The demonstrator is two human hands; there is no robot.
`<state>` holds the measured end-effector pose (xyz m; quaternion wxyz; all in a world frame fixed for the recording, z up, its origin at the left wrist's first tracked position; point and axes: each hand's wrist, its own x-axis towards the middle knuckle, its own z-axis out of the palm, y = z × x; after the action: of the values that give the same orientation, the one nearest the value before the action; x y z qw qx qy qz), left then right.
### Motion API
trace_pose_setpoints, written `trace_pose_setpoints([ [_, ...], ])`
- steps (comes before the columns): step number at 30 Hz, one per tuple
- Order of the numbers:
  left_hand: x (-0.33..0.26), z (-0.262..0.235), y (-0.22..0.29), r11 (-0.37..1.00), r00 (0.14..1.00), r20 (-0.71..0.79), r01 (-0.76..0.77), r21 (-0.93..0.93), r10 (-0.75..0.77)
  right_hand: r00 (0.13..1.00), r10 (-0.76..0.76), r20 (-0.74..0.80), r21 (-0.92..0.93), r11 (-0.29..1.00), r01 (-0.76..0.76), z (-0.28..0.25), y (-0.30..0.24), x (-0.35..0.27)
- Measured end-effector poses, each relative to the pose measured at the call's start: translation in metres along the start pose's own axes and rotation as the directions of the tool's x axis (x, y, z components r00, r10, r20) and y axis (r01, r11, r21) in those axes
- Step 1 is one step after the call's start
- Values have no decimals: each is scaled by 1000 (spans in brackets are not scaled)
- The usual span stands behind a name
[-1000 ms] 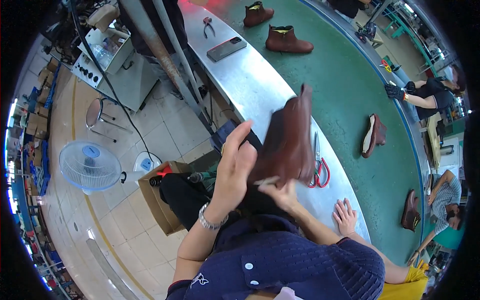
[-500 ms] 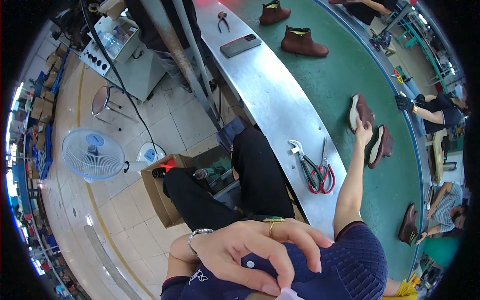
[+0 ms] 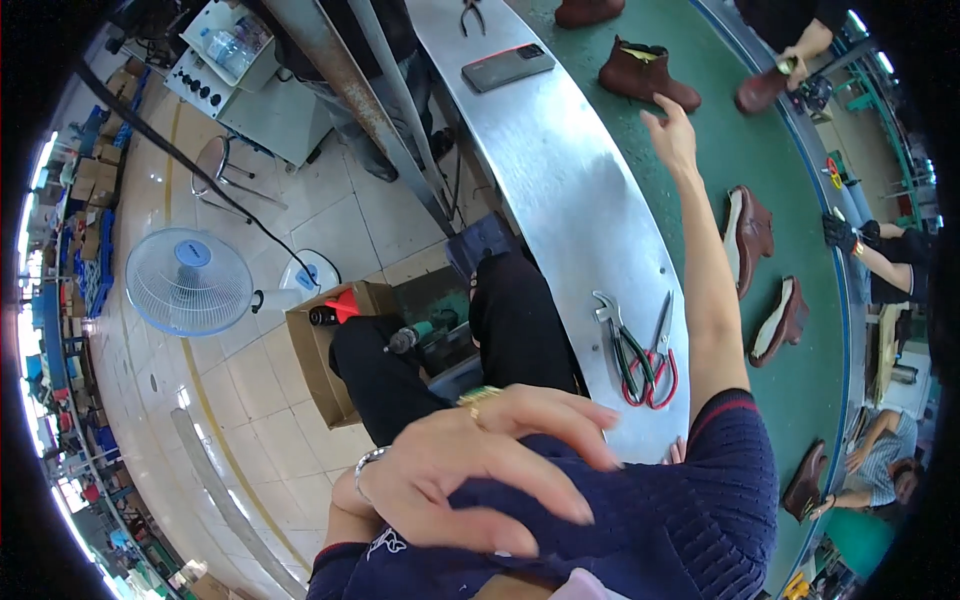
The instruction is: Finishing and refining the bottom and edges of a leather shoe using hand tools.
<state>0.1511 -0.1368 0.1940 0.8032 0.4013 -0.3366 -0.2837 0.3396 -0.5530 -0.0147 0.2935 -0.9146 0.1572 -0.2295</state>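
Observation:
My right hand [image 3: 674, 140] reaches out over the green belt [image 3: 690, 330], thumb and forefinger apart and nothing held. Its fingertips overlap the lower edge of a brown ankle boot [image 3: 640, 75] with a yellowish inside; whether they touch it I cannot tell. Nearer lie two brown shoes with pale soles, a farther one [image 3: 755, 235] and a closer one [image 3: 785, 325], both tipped on their sides. My left hand [image 3: 465, 465] hovers before my chest, fingers spread and empty, wearing a ring and a bracelet.
On the metal ledge [image 3: 560, 160] lie green-handled pincers [image 3: 620, 335], red-handled scissors [image 3: 660, 365], a phone [image 3: 508, 68] and pliers [image 3: 472, 18]. A person's hand [image 3: 800, 55] holds a brown boot [image 3: 762, 90] across the belt. A box [image 3: 320, 375] and a fan [image 3: 190, 280] stand left.
My right hand has let go of the pale-soled shoe and moved farther out to the ankle boot. My left thumb and forefinger have parted. Across the belt, a person's hand now holds a boot.

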Motion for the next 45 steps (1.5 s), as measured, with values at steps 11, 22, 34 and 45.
trace_pose_setpoints([
  [11,-121,-40,-41,960,671,-687,225,-170,-279,997,-17,-73,-143,990,7,86,3,111],
  [22,-122,-43,-41,950,756,-587,303,-80,-291,985,69,-160,338,941,-11,-84,-42,3],
  [34,-103,-31,-91,842,956,-232,270,468,-178,816,-248,522,755,580,-307,-135,-266,-206],
  [45,-198,-48,-123,919,865,-481,296,261,-142,668,-329,667,670,658,-345,-42,-282,-273],
])
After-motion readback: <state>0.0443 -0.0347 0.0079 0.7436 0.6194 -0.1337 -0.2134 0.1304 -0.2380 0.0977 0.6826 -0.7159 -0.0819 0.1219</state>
